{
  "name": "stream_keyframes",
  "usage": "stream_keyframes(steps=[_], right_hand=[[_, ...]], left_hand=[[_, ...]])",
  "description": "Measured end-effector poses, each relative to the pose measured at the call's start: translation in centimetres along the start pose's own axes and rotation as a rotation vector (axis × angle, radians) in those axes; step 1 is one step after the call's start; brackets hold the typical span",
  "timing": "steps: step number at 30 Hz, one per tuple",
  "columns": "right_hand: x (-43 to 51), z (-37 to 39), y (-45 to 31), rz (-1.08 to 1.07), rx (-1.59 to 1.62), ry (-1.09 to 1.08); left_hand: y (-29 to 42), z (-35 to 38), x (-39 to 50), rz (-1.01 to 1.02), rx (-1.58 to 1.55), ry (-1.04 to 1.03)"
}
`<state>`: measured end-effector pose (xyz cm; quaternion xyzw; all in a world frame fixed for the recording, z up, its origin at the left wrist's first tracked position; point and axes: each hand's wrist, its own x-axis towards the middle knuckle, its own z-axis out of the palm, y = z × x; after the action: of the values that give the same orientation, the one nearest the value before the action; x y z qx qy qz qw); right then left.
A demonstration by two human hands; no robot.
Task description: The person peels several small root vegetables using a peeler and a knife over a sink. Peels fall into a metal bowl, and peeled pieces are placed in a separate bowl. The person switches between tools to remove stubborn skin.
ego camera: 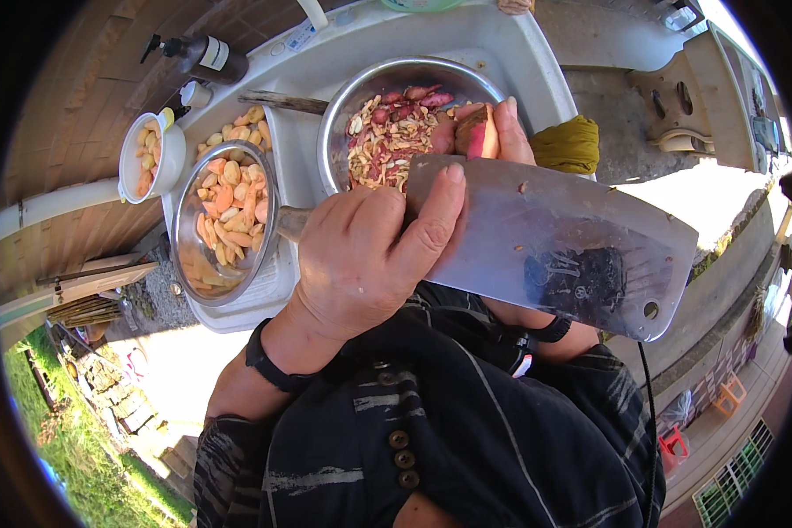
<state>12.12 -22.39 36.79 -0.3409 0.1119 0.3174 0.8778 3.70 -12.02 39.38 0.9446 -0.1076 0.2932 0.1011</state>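
Observation:
My left hand point(363, 254) grips a wide steel cleaver point(561, 244) near the heel of its blade, thumb flat on the blade; the handle's end pokes out left of the fist. Behind the blade, my right hand point(516, 135) holds a partly peeled, red-skinned sweet potato point(480, 135) over a large steel bowl point(335, 99). Inside that bowl lie peelings point(386, 148) and small red-skinned roots. Left of it, a smaller steel bowl point(186, 264) holds peeled orange and yellowish pieces point(231, 198). The blade hides part of the right hand and wrist.
The bowls stand in a white sink point(554, 72). A white tub point(171, 155) with peeled pieces, a pump bottle point(221, 61) and a small white cup point(196, 96) are at the left. A dark stick point(284, 101) meets the large bowl; an olive cloth point(567, 145) hangs over the right rim.

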Motion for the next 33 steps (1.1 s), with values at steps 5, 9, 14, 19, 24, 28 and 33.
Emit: stream_keyframes(steps=[5,9,14,19,24,28,33], right_hand=[[-0.1,-1.7,1.8,0.103,-0.039,0.078],[-0.3,-4.2,2.5,0.195,0.005,0.184],[-0.3,-5.1,1.5,0.212,0.167,-0.201],[0.4,-2.7,2.1,-0.170,-0.121,0.143],[0.7,-1.4,1.2,-0.073,-0.199,0.128],[0.2,-0.1,0.7,-0.043,-0.299,0.221],[0.7,-0.4,0.2,0.033,-0.213,0.232]], left_hand=[[-0.7,1.1,-1.3,-0.059,-0.039,-0.098],[-2.0,2.5,-2.6,-0.201,-0.060,-0.207],[-2.2,1.5,-3.3,-0.192,-0.120,-0.220],[-0.4,0.8,-2.4,-0.127,-0.202,-0.115],[-0.4,0.2,-1.4,-0.133,-0.194,-0.058],[-0.4,0.5,-1.3,-0.142,-0.176,-0.034],[-0.5,1.1,-1.1,-0.153,-0.159,-0.024]])
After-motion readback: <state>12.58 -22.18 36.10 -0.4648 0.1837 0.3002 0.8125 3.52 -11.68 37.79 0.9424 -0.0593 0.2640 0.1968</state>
